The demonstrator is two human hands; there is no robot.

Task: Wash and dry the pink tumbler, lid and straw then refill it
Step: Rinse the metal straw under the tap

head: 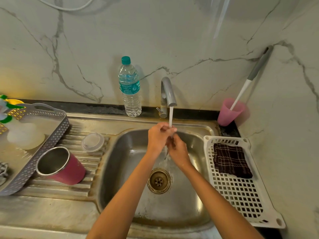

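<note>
Stainless-steel sink (120, 195), single basin with ribbed draining board to its left, the metal stained and dulled; brass-coloured drain (159, 181) at the basin floor. Grey tap (168, 94) at the back rim was running, its stream falling onto both hands held together over the basin. Left hand (158, 138) was curled, fingers closed around something thin directly under the water; right hand (178, 150) sat just below and touching it, fingers likewise bent in. What they gripped was too blurred to name, and whether it was the straw could not be told. Pink tumbler (60, 166), steel-lined, lay tilted on the draining board with its open mouth toward the camera, leaning against the grey perforated tray (51, 140) beside it. Clear lid (92, 142) rested flat on the ribs, between tumbler and basin. Water bottle (129, 87), teal cap and label, stood upright on the dark ledge just left of the tap. Pink plastic cup (230, 112) stood in the right corner, holding a white-and-grey handled tool (250, 78) that leaned against the wall. White slotted basket (241, 190) lay on the right rim of the sink, a dark checked cloth (230, 160) in its far end. Walls were pale marble-patterned slab with grey veining.
</note>
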